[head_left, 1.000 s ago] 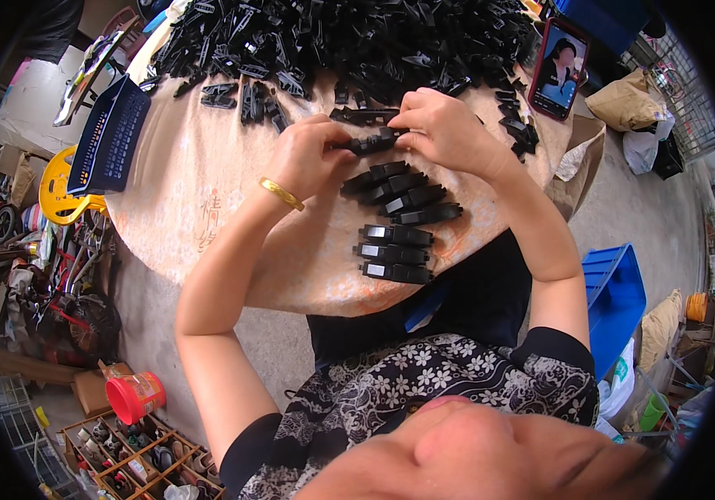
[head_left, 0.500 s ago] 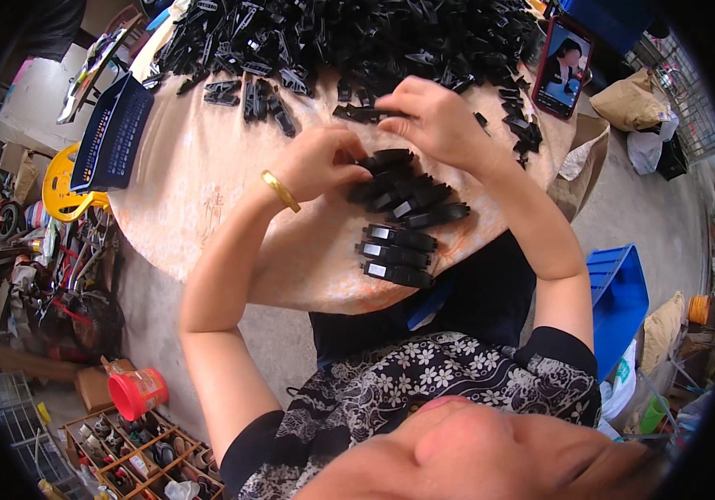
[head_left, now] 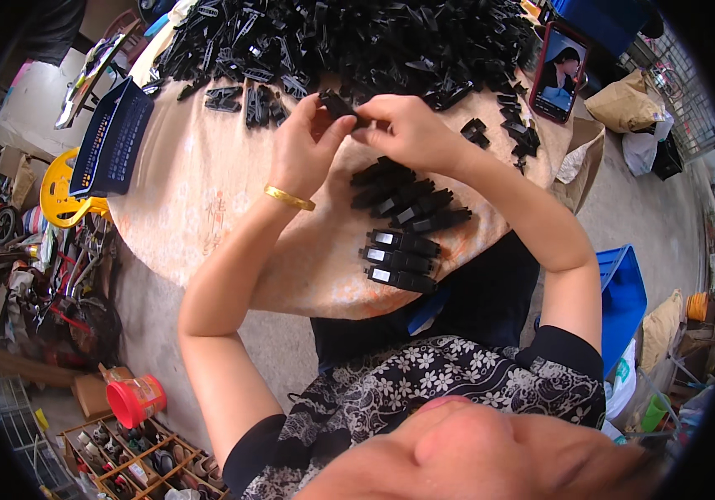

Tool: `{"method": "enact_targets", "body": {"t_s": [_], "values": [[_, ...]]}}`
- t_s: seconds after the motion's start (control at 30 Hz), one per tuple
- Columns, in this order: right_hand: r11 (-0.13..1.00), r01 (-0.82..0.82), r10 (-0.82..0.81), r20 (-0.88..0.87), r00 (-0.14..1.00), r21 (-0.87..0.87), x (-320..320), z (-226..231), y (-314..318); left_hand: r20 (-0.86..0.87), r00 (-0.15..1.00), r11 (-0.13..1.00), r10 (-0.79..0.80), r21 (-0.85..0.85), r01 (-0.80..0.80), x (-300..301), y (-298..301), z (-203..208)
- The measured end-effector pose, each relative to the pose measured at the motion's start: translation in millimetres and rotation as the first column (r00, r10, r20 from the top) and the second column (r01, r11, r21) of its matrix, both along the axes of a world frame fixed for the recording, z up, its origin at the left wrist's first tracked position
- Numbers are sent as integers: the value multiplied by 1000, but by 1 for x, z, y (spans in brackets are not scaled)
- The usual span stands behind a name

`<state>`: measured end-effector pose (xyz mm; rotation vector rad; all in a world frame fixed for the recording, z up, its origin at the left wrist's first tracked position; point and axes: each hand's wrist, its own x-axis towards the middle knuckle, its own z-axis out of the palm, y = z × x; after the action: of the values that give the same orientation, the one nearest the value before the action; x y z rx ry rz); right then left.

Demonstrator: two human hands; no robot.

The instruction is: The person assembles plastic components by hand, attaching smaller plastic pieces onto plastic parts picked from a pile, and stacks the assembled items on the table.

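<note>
Both my hands meet above the table over one small black plastic part [head_left: 338,106]. My left hand [head_left: 303,146], with a gold bangle at its wrist, grips the part's left side between thumb and fingers. At the part's right end, my right hand [head_left: 403,129] pinches it with thumb and fingertips; the fingers partly hide it. Nearer me lie black plastic pieces [head_left: 411,200] in a fanned group, and below them a short stack of black pieces [head_left: 401,260] with pale patches on their ends. A big heap of black plastic parts [head_left: 357,46] covers the table's far side.
The round table has a peach cloth [head_left: 182,208]. A phone [head_left: 559,71] leans at its far right. Left of the table are a dark blue basket [head_left: 112,142] and a yellow stool [head_left: 59,187]. A blue crate [head_left: 621,287] stands right, a red bucket [head_left: 136,400] lower left.
My right hand has moved left from the loose parts to meet my left hand. My left hand has risen away from the fanned pieces, and both now hold one black part.
</note>
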<state>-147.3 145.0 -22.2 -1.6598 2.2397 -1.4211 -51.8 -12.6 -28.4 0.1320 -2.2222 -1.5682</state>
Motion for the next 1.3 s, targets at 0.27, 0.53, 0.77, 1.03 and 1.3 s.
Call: {"method": "enact_targets", "body": {"t_s": [0.27,0.53,0.77,1.03,1.3], "values": [[944,249,-107,-511,853,219,-9,-7,-24,56,991,864,125,-498,-81,2,-25,17],[990,132,-99,-403,910,55,-24,-3,14,158,981,616,-114,-763,195,14,-11,12],[996,22,-42,234,971,86,-3,-5,20,55,990,699,-132,-703,133,11,-5,6],[991,-96,61,322,945,94,-5,-8,23,192,978,767,-76,-616,180,13,-10,14],[990,52,-17,-263,965,128,-6,-3,32,264,964,837,-36,-519,173,14,-11,18]]}}
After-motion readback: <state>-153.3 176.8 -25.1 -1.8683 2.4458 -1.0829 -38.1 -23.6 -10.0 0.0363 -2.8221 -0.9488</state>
